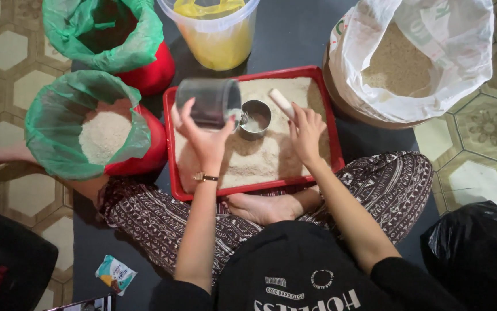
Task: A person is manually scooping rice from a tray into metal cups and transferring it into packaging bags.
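Near the middle of the frame the left hand (202, 135) is wrapped around a clear plastic cup (209, 102), fingers curled about its wall and thumb on the near side, tipping it sideways so its mouth faces a small metal cup (255, 117) that stands in the grain on the red tray (171, 150). The right hand (305, 133) pinches a short white stick (281, 102) between thumb and fingertips, its far end lying over the grain just right of the metal cup.

The clear cup looks light and thin-walled, likely to flex if squeezed hard and smooth enough to slip, so a hold around the middle of the wall, as here, suits it. The metal cup looks stiff and sturdy; its rim is the handiest place to take it. The loose grain will pour and scatter easily.

At left sit two red buckets lined with green bags (64, 124), at top a yellow tub (217, 34), at upper right a white sack (433, 52) of grain
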